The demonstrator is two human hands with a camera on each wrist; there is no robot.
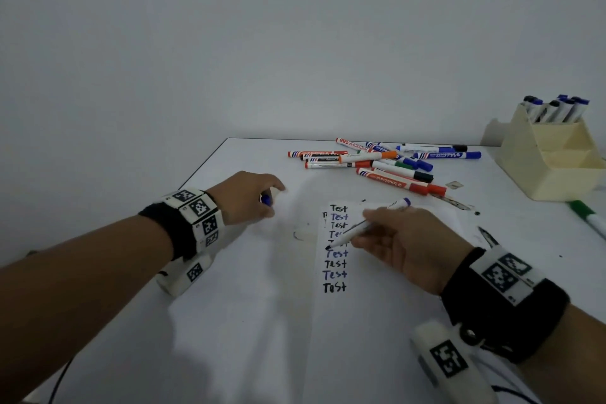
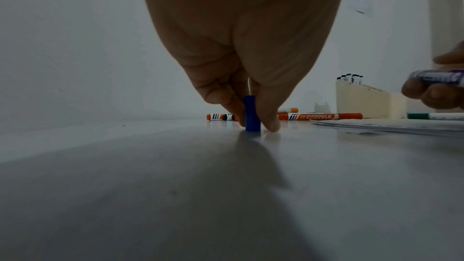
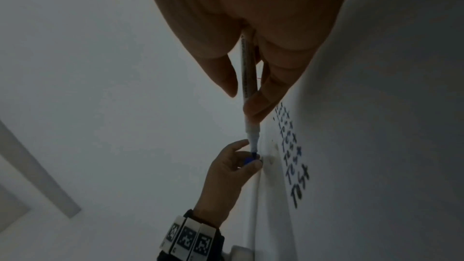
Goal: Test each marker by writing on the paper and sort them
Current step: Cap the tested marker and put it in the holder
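your right hand (image 1: pixel 398 241) pinches the light, stiff, slick white-barrelled blue marker (image 1: pixel 367 224) low near its tip for control, while your left hand (image 1: pixel 246 197) pinches its small blue plastic cap (image 2: pixel 252 116) upright.

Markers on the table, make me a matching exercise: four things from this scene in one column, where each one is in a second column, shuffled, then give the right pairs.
Things
1. blue cap
2. uncapped marker
3. green marker
4. beige organizer

Places
A. lying alone on the table near the right edge
B. pinched upright on the table by the left hand
C. at the far right of the table, capped markers standing in it
D. in the right hand, tip at the paper

Pairs: 1-B, 2-D, 3-A, 4-C
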